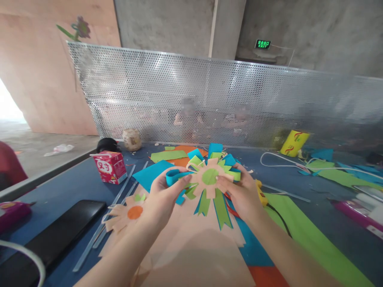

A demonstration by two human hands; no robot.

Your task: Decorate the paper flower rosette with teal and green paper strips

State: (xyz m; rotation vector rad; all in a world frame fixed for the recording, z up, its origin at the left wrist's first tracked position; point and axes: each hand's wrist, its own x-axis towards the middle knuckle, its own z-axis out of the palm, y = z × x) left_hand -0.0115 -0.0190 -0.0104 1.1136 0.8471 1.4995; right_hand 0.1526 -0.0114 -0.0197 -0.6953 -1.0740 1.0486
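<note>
Between my two hands is a layered flower rosette [210, 176] with a green round centre, peach petals, blue and green loops, and two notched green-and-blue tails hanging down. My left hand [165, 190] pinches its left side by a blue loop. On the right side, my right hand [241, 189] grips it, with the thumb on the front near the green centre. Beneath the rosette lie peach sheets [194, 255]. A second peach flower with an orange centre [135, 212] rests to the left, partly behind my left forearm.
Left are a black phone [54, 239], clear glue sticks [89, 243] and a red box [110, 167]. Green sheets [311, 235] lie at right, by a yellow-handled tool [261, 194]. A yellow can [295, 143] and jar [132, 139] stand before a perforated metal screen [167, 87]; people show through it.
</note>
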